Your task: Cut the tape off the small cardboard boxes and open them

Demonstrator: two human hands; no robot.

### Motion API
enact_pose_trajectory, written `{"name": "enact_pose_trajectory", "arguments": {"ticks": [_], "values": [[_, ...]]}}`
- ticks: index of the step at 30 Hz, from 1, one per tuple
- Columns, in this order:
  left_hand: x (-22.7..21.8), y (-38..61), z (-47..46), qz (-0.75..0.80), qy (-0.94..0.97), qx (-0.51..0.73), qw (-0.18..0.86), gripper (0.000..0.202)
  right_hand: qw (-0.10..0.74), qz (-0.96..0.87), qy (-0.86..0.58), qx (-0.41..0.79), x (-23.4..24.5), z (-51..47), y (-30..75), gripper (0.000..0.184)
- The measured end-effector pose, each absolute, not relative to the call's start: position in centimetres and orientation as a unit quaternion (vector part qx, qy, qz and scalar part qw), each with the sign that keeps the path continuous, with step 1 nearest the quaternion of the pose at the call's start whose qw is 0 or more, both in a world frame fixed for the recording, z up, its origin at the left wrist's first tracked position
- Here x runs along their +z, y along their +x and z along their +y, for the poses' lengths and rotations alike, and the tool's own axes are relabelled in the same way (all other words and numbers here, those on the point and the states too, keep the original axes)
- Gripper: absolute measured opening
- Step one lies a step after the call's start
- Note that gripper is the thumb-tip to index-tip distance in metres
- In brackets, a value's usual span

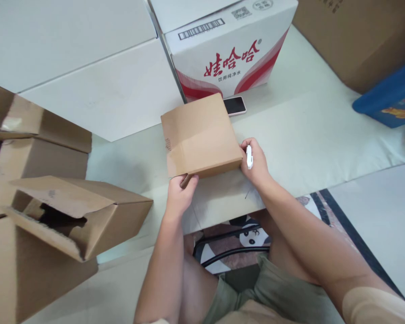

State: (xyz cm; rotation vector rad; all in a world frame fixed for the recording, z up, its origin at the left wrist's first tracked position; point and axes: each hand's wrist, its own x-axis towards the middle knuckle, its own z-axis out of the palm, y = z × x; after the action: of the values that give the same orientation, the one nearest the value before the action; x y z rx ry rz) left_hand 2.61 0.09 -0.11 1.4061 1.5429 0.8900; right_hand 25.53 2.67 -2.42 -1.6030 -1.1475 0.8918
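Observation:
A brown cardboard box [202, 135] is in front of me, above the pale green tabletop, with a fold or flap at its lower left corner. My left hand [182, 191] grips that corner, the thumb against the flap edge. At the right end of the box, my right hand [254, 162] is closed, its fingers touching the side. Tucked in that hand is a small white tool [249, 156] that looks like a box cutter. Just behind the box lies a phone [235, 105], partly covered by it.
An open cardboard box [118, 220] lies tilted on the left, beside more stacked cartons [54, 157]. Behind stand a large white box [104, 85] and a red-and-white water carton [229, 63]. A blue package [391, 96] and a big brown carton [361, 40] are at the right.

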Motion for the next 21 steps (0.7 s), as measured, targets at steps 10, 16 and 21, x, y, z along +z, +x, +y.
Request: {"name": "enact_pose_trajectory", "arguments": {"ticks": [10, 16, 21], "values": [[-0.36, 2.56, 0.1, 0.629, 0.557, 0.349, 0.415, 0.04, 0.468, -0.472, -0.662, 0.347, -2.28, 2.67, 25.43, 0.019], [-0.13, 2.64, 0.17, 0.627, 0.555, 0.353, 0.418, 0.04, 0.471, -0.476, -0.66, 0.341, -2.39, 2.67, 25.47, 0.019], [0.19, 2.77, 0.16, 0.63, 0.555, 0.355, 0.411, 0.039, 0.465, -0.475, -0.666, 0.339, -2.3, 2.64, 25.35, 0.019]]}}
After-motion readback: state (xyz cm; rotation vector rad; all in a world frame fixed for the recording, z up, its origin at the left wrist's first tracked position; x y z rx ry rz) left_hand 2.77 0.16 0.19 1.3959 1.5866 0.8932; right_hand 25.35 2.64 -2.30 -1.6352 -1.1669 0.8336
